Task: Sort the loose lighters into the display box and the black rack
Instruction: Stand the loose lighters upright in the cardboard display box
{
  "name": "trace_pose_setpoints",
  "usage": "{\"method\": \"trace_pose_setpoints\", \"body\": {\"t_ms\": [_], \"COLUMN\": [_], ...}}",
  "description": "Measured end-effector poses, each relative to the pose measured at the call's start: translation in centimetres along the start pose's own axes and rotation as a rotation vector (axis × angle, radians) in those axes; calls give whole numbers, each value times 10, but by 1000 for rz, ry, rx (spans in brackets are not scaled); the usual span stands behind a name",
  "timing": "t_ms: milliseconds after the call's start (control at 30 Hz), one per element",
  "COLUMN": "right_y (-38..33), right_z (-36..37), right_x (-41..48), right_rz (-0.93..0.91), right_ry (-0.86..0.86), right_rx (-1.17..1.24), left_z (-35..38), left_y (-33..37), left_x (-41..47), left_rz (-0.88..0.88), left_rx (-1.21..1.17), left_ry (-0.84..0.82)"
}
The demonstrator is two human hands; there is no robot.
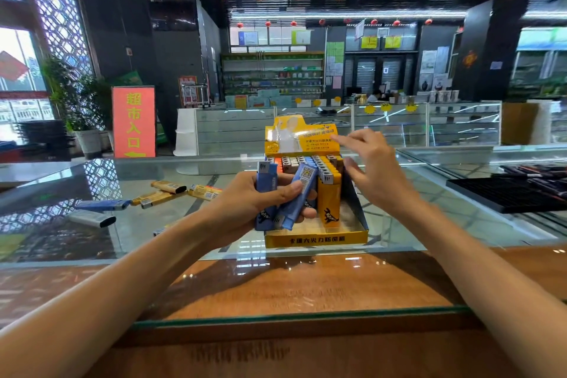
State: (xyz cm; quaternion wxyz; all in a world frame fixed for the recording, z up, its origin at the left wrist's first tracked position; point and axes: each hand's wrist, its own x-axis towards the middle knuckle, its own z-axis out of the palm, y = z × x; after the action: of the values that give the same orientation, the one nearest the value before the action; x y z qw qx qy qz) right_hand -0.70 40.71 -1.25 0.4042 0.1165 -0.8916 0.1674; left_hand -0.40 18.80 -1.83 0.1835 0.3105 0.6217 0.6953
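The display box [316,239] is bright yellow with black lettering on its front lip. Inside, the front lighter [329,199] is yellow with a black animal logo. Behind it are blue, orange and white ones with silver tops. Just in front of the box, two blue lighters [293,209] bear black logos, and one has a white code label. Left of the box lie a gold lighter [168,186], a blue loose lighter [102,205] and a white lighter [92,218] with a black end. Right of the box, the rack [503,193] is black. The surface [306,285] is reddish-brown wood grain under green-edged glass.
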Motion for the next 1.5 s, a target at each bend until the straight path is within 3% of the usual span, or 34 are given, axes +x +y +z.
{"method": "trace_pose_setpoints", "body": {"t_ms": [100,267,400,600,767,900,1033,1233,1500], "right_y": [-21,-41,-45,-37,-42,-43,-24,-7,6], "right_z": [-15,-19,-23,-33,-42,-53,-59,-52,-41], "right_x": [-8,-21,-18,-20,-18,-14,-17,-23,-22], "right_rz": [-129,-156,-157,42,-179,-214,7,409,610], "right_ry": [101,-73,-144,-297,-341,-407,-315,-306,-198], "right_rx": [151,247,319,692,329,243,484,1089,1202], "left_z": [-1,1,1,-2,-1,-4,-5,-3,-4], "left_y": [-2,-4,-4,-3,-3,-3,-1,-1,-3], "left_x": [1,1,1,0,0,2,4,4,4], "left_rz": [2,108,147,148,210,245,210,170,152], "left_rx": [-4,260,313,392,399,333,121,84,87], "left_ry": [26,94,102,99,135,197,221,188,175]}}
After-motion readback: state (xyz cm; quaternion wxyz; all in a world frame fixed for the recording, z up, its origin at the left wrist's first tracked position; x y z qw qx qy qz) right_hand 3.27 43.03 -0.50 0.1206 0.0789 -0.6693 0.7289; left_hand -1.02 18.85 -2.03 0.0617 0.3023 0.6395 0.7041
